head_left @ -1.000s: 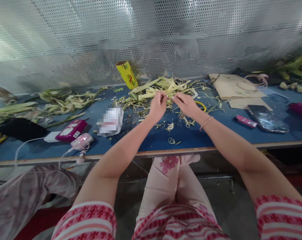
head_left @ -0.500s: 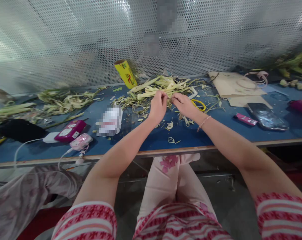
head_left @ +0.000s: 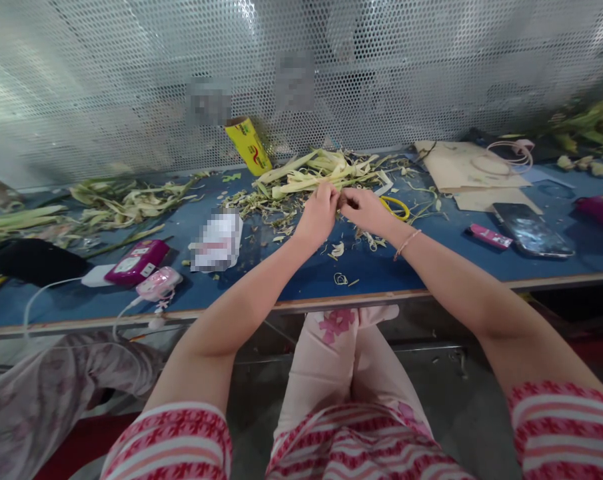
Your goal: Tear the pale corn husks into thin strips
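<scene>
My left hand (head_left: 321, 210) and my right hand (head_left: 362, 208) meet just in front of a heap of pale green, husk-like plant strips (head_left: 326, 172). The fingers of both are closed in a pinch, nearly touching each other. Whatever lies between the fingertips is too small and hidden to name. Dried shreds and curled scraps (head_left: 337, 251) are strewn around and below the hands on the blue table (head_left: 301, 283). Right beside my right hand is a yellow loop (head_left: 397, 208), like a scissors handle, partly covered by the hand.
A yellow cardboard tube (head_left: 250, 148) leans by the perforated metal screen (head_left: 146, 87). On the left are more strips (head_left: 131, 200), a purple device (head_left: 137, 261) with a cable and a white packet (head_left: 216, 241). On the right lie brown card sheets (head_left: 464, 167), a phone (head_left: 534, 230) and a pink box (head_left: 488, 237).
My fingers have shifted slightly, and the two hands are closer together at the fingertips. The whole view has moved a little; the things on the table stay in place.
</scene>
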A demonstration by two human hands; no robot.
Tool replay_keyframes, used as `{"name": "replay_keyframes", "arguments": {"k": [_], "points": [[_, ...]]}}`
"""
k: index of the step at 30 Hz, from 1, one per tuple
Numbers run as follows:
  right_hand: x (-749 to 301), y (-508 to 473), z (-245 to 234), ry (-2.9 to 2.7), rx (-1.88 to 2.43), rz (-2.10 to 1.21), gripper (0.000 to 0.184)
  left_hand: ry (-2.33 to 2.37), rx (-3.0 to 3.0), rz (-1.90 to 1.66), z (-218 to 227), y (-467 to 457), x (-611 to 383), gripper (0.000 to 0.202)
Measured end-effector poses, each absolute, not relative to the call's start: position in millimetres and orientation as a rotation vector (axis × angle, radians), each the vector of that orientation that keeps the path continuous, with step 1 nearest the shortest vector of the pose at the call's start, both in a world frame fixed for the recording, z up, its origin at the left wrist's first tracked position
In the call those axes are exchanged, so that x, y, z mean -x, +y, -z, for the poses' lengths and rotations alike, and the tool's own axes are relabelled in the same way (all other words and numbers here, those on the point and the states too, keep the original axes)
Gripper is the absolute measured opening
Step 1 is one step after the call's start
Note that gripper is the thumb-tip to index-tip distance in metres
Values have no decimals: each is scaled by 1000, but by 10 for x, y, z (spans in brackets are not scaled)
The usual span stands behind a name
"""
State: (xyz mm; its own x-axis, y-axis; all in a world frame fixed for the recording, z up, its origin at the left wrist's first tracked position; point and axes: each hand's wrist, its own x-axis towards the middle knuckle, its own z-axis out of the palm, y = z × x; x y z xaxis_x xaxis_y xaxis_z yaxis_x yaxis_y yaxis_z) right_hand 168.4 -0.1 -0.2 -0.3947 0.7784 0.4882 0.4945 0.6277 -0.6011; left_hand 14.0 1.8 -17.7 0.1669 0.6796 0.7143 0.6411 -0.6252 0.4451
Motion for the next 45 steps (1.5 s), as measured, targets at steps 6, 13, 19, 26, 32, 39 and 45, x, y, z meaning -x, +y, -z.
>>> {"name": "replay_keyframes", "arguments": {"k": [6, 13, 19, 26, 32, 39, 45], "points": [[-1731, 76, 1, -2083, 842, -493, 18, 1338, -2194, -1549, 135, 38, -110, 14], [-1782, 121, -32, -2061, 815, -559, 23, 1280, -1856, -1572, 102, 102, -114, 16], [-1789, 97, -40, -2042, 810, -613, 25, 1234, -1727, -1588, 107, 108, -114, 14], [-1786, 69, -87, -2093, 857, -644, 28, 1275, -1696, -1627, 193, 218, -106, 17], [-1777, 77, -100, -2111, 794, -769, 33, 1319, -1641, -1678, 232, 274, -100, 19], [-1807, 136, -33, -2009, 731, -1035, 31, 1190, -1666, -1583, 234, 282, -161, 27], [-1750, 208, 21, -1791, 680, -1226, 32, 938, -1537, -1475, 218, 245, -184, 28]]}}
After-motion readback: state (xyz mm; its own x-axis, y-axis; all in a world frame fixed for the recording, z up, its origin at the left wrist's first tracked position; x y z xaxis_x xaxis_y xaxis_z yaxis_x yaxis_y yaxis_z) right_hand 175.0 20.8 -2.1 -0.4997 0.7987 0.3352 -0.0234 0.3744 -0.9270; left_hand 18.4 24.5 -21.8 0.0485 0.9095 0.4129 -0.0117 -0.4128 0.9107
